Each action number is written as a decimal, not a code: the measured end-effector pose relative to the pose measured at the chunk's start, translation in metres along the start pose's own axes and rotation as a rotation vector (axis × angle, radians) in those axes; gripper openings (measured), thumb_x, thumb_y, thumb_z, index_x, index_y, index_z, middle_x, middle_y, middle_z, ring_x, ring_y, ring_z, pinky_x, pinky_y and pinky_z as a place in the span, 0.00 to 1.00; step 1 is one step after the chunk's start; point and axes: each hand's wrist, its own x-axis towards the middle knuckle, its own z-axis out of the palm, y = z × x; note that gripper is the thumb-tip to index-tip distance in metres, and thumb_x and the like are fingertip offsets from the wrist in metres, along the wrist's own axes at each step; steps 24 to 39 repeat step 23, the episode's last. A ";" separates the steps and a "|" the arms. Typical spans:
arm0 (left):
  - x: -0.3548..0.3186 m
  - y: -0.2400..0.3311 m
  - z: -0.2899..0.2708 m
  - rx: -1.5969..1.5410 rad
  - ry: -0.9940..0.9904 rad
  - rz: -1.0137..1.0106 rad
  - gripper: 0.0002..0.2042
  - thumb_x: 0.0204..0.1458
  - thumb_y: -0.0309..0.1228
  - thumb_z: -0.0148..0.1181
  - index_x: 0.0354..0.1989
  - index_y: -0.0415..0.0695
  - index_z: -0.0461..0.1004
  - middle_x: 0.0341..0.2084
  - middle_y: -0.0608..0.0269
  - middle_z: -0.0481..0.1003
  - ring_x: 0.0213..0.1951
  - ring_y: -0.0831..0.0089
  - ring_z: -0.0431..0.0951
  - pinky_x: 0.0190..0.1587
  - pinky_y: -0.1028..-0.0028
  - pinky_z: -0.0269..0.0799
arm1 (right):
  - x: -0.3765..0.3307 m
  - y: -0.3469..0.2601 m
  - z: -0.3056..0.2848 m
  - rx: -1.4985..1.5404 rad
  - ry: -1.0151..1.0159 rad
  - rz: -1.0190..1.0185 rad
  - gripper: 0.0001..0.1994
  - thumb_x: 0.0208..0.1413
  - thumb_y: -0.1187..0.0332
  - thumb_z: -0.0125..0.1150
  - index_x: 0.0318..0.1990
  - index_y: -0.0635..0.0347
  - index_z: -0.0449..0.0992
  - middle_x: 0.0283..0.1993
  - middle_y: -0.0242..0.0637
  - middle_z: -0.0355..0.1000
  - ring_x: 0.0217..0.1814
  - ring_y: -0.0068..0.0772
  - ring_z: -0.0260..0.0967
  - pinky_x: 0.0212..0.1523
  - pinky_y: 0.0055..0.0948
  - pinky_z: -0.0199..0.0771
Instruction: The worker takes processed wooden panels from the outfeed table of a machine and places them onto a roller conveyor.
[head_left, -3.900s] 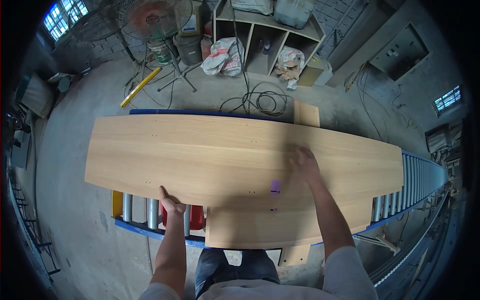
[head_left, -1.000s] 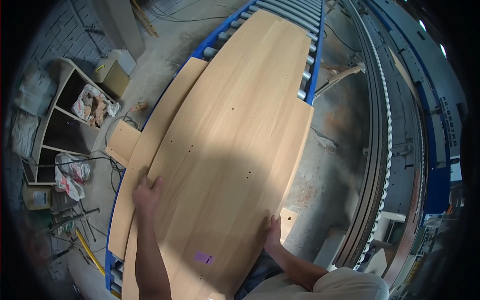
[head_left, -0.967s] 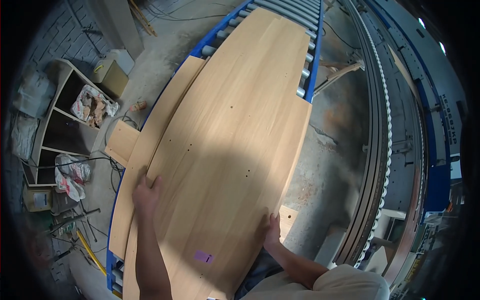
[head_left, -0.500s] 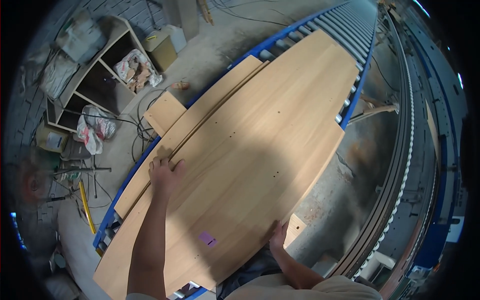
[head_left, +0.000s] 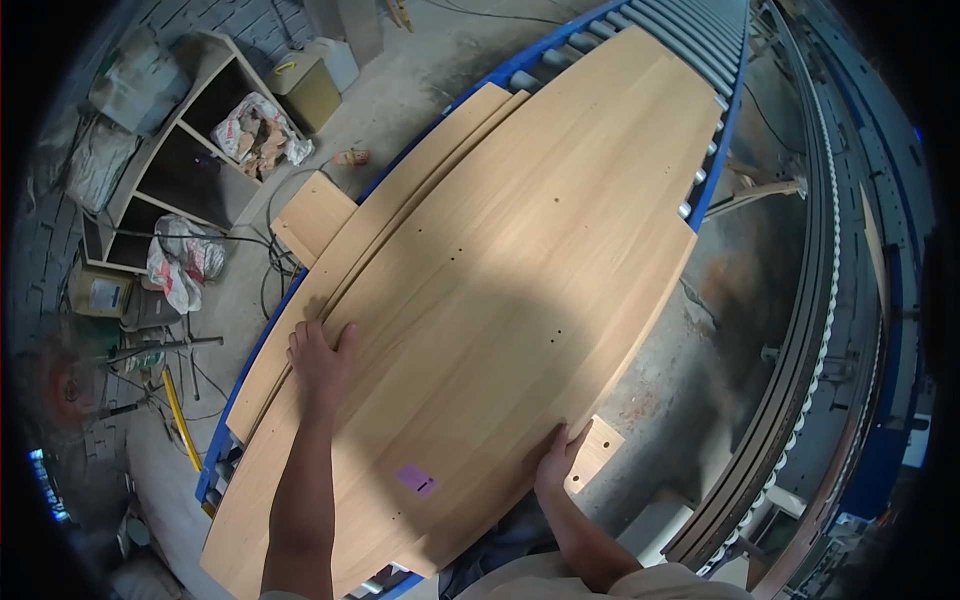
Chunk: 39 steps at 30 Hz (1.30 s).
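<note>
A large pale wooden panel (head_left: 480,300) with drilled holes and a purple label (head_left: 416,480) lies across a roller conveyor. My left hand (head_left: 320,365) is on its left edge, with fingers curled over the edge and thumb stretched out on top. Under that edge, longer boards (head_left: 400,195) stick out on the left. My right hand (head_left: 560,462) grips the near right edge, its thumb side showing and the other fingers mostly hidden. Close to it, a smaller wooden piece (head_left: 598,452) with dark holes juts out from beneath.
Bare rollers (head_left: 690,40) continue at the far end between blue rails. Another board (head_left: 312,218) juts out at left. Beyond stand a shelf unit (head_left: 185,165) with plastic bags, a canister (head_left: 305,92) and a fan (head_left: 75,385). A long machine rail (head_left: 815,300) runs along the right.
The whole view has shifted slightly, with the panel's far end higher in the picture. Both hands keep about the same places on the panel. More of the small piece at right shows.
</note>
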 end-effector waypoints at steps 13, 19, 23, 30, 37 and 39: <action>-0.037 0.050 0.002 0.092 -0.120 -0.131 0.28 0.52 0.53 0.55 0.48 0.38 0.69 0.47 0.50 0.68 0.52 0.52 0.66 0.53 0.55 0.61 | 0.015 0.010 -0.008 -0.056 -0.021 -0.062 0.32 0.65 0.60 0.42 0.70 0.60 0.38 0.72 0.47 0.42 0.73 0.41 0.41 0.69 0.34 0.44; -0.059 -0.012 -0.004 -0.051 -0.063 -0.100 0.29 0.52 0.53 0.56 0.51 0.40 0.69 0.49 0.50 0.68 0.54 0.53 0.66 0.57 0.56 0.60 | 0.025 -0.006 -0.019 -0.247 -0.105 -0.243 0.30 0.66 0.58 0.38 0.69 0.63 0.42 0.72 0.46 0.41 0.74 0.41 0.37 0.70 0.35 0.41; -0.141 -0.110 -0.028 0.032 -0.104 -0.284 0.29 0.51 0.53 0.57 0.52 0.41 0.68 0.50 0.49 0.68 0.55 0.53 0.65 0.58 0.56 0.59 | 0.019 -0.024 0.003 -0.338 -0.171 -0.348 0.32 0.65 0.59 0.44 0.69 0.67 0.41 0.73 0.50 0.38 0.75 0.45 0.35 0.72 0.34 0.35; -0.141 -0.110 -0.028 0.032 -0.104 -0.284 0.29 0.51 0.53 0.57 0.52 0.41 0.68 0.50 0.49 0.68 0.55 0.53 0.65 0.58 0.56 0.59 | 0.019 -0.024 0.003 -0.338 -0.171 -0.348 0.32 0.65 0.59 0.44 0.69 0.67 0.41 0.73 0.50 0.38 0.75 0.45 0.35 0.72 0.34 0.35; -0.141 -0.110 -0.028 0.032 -0.104 -0.284 0.29 0.51 0.53 0.57 0.52 0.41 0.68 0.50 0.49 0.68 0.55 0.53 0.65 0.58 0.56 0.59 | 0.019 -0.024 0.003 -0.338 -0.171 -0.348 0.32 0.65 0.59 0.44 0.69 0.67 0.41 0.73 0.50 0.38 0.75 0.45 0.35 0.72 0.34 0.35; -0.141 -0.110 -0.028 0.032 -0.104 -0.284 0.29 0.51 0.53 0.57 0.52 0.41 0.68 0.50 0.49 0.68 0.55 0.53 0.65 0.58 0.56 0.59 | 0.019 -0.024 0.003 -0.338 -0.171 -0.348 0.32 0.65 0.59 0.44 0.69 0.67 0.41 0.73 0.50 0.38 0.75 0.45 0.35 0.72 0.34 0.35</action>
